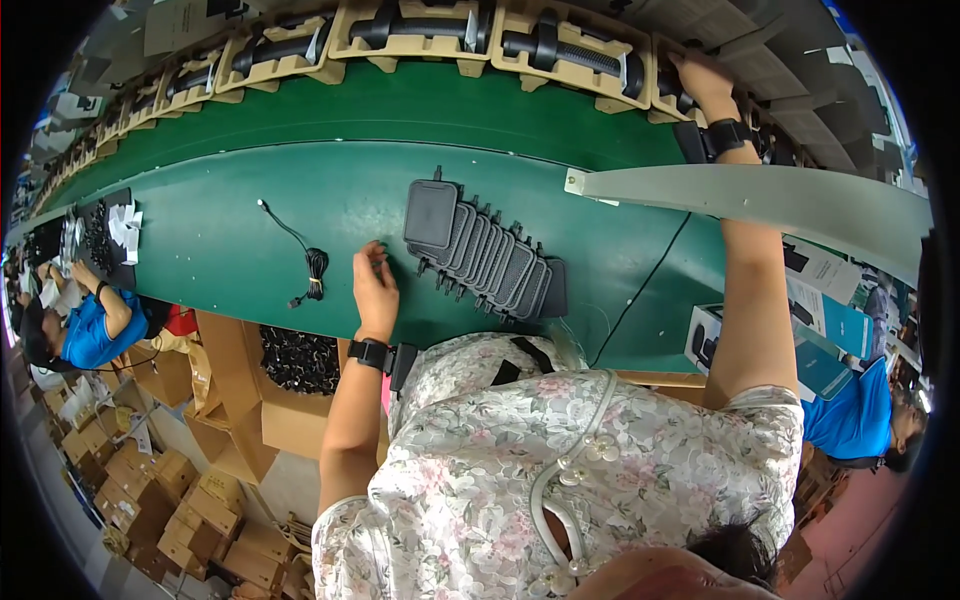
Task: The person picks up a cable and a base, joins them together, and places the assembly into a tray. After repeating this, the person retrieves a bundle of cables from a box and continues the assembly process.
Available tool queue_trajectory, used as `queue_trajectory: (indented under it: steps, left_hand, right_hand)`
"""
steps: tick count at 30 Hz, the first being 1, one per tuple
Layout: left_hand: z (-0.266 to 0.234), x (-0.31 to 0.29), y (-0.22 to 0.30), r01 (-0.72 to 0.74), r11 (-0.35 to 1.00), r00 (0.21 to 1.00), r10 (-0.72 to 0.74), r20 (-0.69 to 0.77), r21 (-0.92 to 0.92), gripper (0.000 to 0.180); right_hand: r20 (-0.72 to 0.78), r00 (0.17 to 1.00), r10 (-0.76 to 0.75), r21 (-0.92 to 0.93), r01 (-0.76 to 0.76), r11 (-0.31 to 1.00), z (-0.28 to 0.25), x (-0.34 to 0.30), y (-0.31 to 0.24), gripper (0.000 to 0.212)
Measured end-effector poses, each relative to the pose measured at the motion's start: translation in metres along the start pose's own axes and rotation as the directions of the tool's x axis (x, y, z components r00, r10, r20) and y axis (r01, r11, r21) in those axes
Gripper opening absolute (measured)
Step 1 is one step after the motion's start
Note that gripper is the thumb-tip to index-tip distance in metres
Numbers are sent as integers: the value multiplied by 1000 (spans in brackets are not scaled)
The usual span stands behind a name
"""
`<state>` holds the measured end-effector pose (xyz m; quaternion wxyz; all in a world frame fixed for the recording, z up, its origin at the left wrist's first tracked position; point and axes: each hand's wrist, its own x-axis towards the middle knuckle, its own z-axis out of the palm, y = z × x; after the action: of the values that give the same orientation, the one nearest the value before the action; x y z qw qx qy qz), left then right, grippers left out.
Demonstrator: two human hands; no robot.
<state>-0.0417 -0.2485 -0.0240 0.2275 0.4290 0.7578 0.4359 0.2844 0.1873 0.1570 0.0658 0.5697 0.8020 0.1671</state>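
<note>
My left hand [375, 287] rests on the green work table [210, 240] with its fingers loosely bent and apart, holding nothing. To its right lies a slanting, overlapping row of flat dark-grey rectangular devices [490, 250] with short stubs at their edges. On its other side is a black cable [315, 272], bundled in the middle with loose ends. My right hand [706, 88] reaches far forward to a moulded tan tray [662, 110] holding black parts. Its fingers bend down into that tray; what they grip is hidden.
More tan trays [575, 80] with black cylindrical parts line the far belt [400, 100]. A pale metal bar [740, 185] crosses above my right forearm. Printed boxes [705, 340] stand at the right. An open carton [298, 360] of black pieces sits lower left. Co-workers in blue [100, 325] are at both sides.
</note>
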Motion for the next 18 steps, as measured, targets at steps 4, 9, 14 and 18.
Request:
queue_trajectory:
  steps: [4, 9, 14, 18]
  left_hand:
    - [1, 2, 6, -45, 999, 999, 45, -11, 0, 27]
    - [5, 5, 12, -23, 1000, 1000, 23, -17, 12, 27]
    - [3, 3, 3, -38, 997, 997, 42, -63, 64, 27]
    - [6, 13, 14, -21, 997, 1000, 21, -6, 76, 28]
  right_hand:
    - [-179, 955, 235, 150, -209, 966, 49, 14, -16, 36]
    - [-404, 890, 211, 75, -198, 977, 97, 16, -9, 36]
    - [-289, 907, 305, 161, -268, 950, 42, -11, -31, 36]
    - [-404, 901, 160, 222, -73, 972, 76, -3, 16, 36]
